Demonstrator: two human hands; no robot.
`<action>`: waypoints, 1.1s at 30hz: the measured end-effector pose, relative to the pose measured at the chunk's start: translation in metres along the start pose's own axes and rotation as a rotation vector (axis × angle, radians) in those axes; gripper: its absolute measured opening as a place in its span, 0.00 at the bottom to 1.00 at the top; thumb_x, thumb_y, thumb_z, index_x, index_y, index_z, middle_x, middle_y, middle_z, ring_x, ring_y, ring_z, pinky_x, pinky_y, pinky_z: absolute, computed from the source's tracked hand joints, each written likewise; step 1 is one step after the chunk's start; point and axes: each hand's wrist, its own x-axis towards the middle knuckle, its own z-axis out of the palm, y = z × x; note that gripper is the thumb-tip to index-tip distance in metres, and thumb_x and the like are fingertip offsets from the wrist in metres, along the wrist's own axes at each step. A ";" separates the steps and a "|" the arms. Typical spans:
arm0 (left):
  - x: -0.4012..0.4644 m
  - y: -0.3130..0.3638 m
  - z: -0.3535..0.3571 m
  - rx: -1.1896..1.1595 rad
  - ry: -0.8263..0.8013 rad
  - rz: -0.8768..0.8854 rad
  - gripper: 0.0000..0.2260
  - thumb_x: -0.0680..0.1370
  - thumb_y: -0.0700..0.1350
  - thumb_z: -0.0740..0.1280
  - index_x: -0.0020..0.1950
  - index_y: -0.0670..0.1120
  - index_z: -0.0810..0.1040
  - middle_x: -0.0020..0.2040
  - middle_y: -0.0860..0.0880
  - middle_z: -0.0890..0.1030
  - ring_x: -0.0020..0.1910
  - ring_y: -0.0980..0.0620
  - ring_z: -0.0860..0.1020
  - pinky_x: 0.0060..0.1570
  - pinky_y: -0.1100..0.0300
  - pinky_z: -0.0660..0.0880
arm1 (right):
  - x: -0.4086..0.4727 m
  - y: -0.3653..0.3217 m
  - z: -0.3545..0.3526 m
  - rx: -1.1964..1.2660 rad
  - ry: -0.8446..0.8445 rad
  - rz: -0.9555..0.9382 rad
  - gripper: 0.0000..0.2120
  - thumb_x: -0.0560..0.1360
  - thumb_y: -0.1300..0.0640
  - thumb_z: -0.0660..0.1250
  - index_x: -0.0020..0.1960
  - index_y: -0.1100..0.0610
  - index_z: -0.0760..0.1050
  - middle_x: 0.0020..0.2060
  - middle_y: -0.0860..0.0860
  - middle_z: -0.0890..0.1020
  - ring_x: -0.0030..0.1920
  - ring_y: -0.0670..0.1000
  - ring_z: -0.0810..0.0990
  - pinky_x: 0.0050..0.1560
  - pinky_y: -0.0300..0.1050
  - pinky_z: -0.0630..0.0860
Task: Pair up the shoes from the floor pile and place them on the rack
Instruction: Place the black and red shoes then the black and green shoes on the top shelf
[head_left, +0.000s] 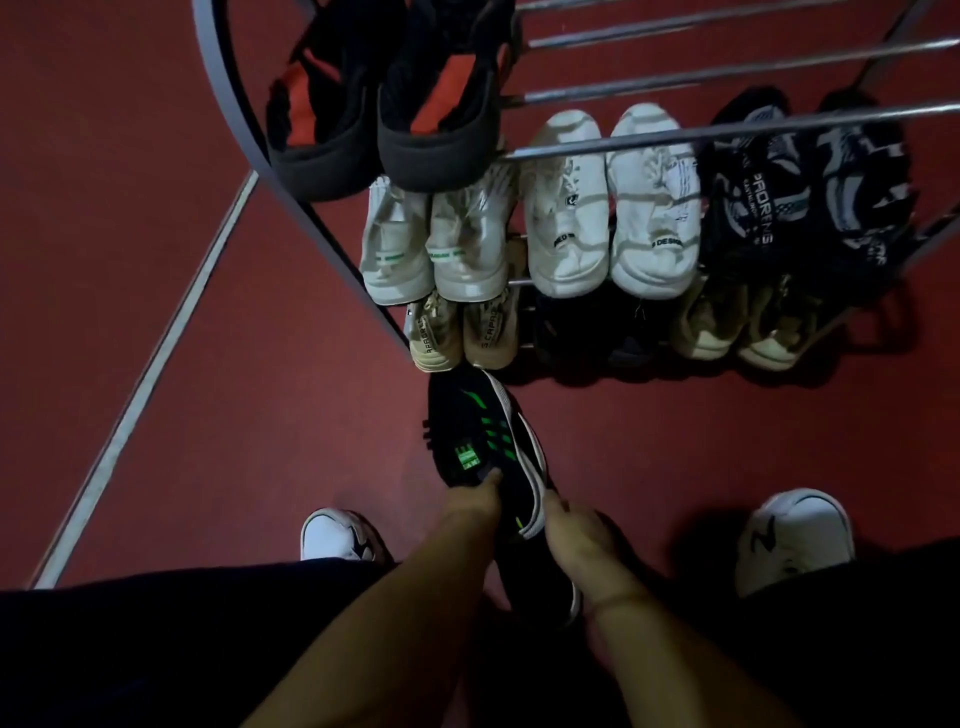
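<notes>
A dark navy shoe with green stripes (480, 431) hangs just in front of the rack's (727, 130) lowest tier, toe towards the rack. My left hand (475, 499) pinches it at the collar, thumb beside the green tongue label. My right hand (574, 535) grips the white sole edge near the heel. Between my forearms a second dark shoe (540, 587) with a white sole rim shows partly; which hand holds it I cannot tell. Pairs stand on the rack: black-and-red (384, 104) on top, two white pairs (608, 208) and a navy patterned pair (810, 208) below.
On the lowest tier are a beige pair (462, 332), a dark pair (587, 332) and a tan pair (748, 332). The top tier's bars right of the black-and-red pair are bare. My feet in white sneakers (337, 535) stand on the red floor, which has a white line (156, 374) on the left.
</notes>
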 end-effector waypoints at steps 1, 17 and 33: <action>-0.012 0.001 -0.002 -0.025 -0.011 0.023 0.24 0.76 0.49 0.70 0.67 0.36 0.74 0.61 0.37 0.80 0.58 0.38 0.79 0.59 0.49 0.77 | 0.001 -0.001 0.001 0.037 0.037 -0.023 0.25 0.77 0.39 0.53 0.53 0.55 0.81 0.52 0.55 0.83 0.48 0.56 0.79 0.48 0.44 0.72; 0.004 -0.032 -0.068 0.022 0.234 0.061 0.16 0.81 0.33 0.55 0.68 0.33 0.71 0.65 0.33 0.75 0.60 0.36 0.74 0.59 0.50 0.68 | 0.000 0.005 0.017 -0.273 -0.210 -0.028 0.25 0.68 0.41 0.71 0.57 0.57 0.80 0.51 0.53 0.83 0.48 0.55 0.82 0.42 0.40 0.74; -0.033 -0.016 -0.027 -0.134 -0.545 -0.063 0.13 0.83 0.49 0.59 0.63 0.46 0.74 0.45 0.44 0.86 0.43 0.47 0.82 0.37 0.59 0.77 | 0.015 0.009 -0.058 0.309 0.134 0.039 0.14 0.75 0.63 0.61 0.31 0.57 0.69 0.29 0.53 0.72 0.38 0.55 0.72 0.41 0.45 0.66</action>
